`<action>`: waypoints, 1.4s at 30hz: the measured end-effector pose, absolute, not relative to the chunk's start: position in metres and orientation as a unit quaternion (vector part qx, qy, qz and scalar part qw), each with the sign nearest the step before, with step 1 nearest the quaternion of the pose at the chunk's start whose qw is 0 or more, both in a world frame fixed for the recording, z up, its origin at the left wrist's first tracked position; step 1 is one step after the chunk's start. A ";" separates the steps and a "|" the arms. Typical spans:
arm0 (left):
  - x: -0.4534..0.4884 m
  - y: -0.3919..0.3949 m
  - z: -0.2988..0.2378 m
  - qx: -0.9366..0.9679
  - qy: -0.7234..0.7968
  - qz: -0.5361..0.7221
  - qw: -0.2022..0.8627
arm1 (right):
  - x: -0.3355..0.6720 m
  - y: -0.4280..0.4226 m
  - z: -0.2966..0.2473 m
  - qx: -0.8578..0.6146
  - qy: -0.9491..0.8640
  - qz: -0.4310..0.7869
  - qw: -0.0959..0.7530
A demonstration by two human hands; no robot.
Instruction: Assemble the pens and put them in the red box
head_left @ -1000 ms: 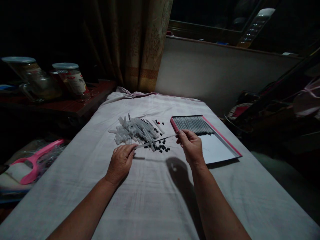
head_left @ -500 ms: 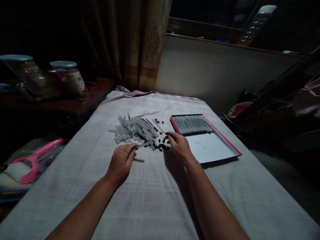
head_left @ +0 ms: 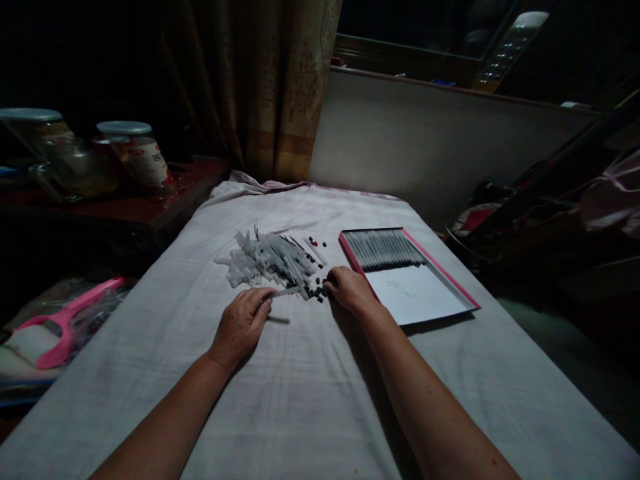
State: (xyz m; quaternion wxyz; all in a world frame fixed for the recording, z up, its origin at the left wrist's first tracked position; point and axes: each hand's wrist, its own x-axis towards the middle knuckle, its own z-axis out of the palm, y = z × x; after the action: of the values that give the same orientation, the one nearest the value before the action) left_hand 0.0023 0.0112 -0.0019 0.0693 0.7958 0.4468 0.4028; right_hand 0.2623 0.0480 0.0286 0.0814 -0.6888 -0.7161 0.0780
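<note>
My left hand (head_left: 243, 321) pinches one end of a thin translucent pen barrel (head_left: 286, 292), which lies nearly level and points right, above the cloth. Just beyond it is a loose pile of whitish pen barrels (head_left: 273, 257), some with dark tips. My right hand (head_left: 350, 288) is closed, its fingertips down among small black caps (head_left: 319, 291) at the right of the pile. Whatever is between those fingertips is too small to make out. To the right lies a shallow pink-edged box (head_left: 425, 297), with a row of black-ended pens (head_left: 385, 250) across its far half.
A pale checked cloth (head_left: 280, 400) covers the table. Beyond the caps are a few black pieces and a red one (head_left: 315, 244). Lidded jars (head_left: 145, 160) stand on a dark red side table (head_left: 185, 200) at left; a pink-handled object (head_left: 65, 327) sits lower. Wall (head_left: 390, 133) and curtain (head_left: 285, 87) are behind.
My right hand has moved slightly left and down onto the black caps, its fingers drawing together. My left hand still holds the pen barrel in about the same place.
</note>
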 end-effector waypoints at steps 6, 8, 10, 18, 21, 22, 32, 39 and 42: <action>0.002 0.011 -0.001 0.798 0.437 0.407 0.083 | 0.266 0.040 0.022 -0.691 -0.709 0.074 0.119; 0.002 0.010 -0.001 0.799 0.432 0.409 0.085 | 0.269 0.035 0.022 -0.690 -0.699 0.074 0.173; 0.002 0.010 0.000 0.802 0.426 0.409 0.085 | 0.269 0.026 0.021 -0.674 -0.680 0.091 0.275; 0.002 0.008 0.002 0.830 0.412 0.370 0.072 | 0.237 -0.024 0.012 -0.542 -0.618 0.311 0.476; 0.003 0.006 0.003 0.840 0.406 0.355 0.064 | 0.228 -0.028 0.008 -0.525 -0.595 0.342 0.503; 0.004 0.005 0.003 0.842 0.406 0.349 0.063 | 0.227 -0.028 0.006 -0.526 -0.586 0.355 0.505; 0.006 0.003 0.004 0.853 0.405 0.320 0.075 | 0.225 -0.027 0.009 -0.540 -0.582 0.354 0.495; 0.005 0.004 0.003 0.856 0.397 0.323 0.074 | 0.224 -0.027 0.007 -0.537 -0.561 0.366 0.513; 0.005 0.005 0.003 0.856 0.395 0.327 0.072 | 0.225 -0.027 0.006 -0.537 -0.552 0.370 0.519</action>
State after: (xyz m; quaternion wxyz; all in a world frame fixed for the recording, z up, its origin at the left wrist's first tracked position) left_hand 0.0051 0.0047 0.0026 0.0719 0.8559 0.3945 0.3266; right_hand 0.2245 -0.0268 0.0062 0.5195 -0.5372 -0.5517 0.3704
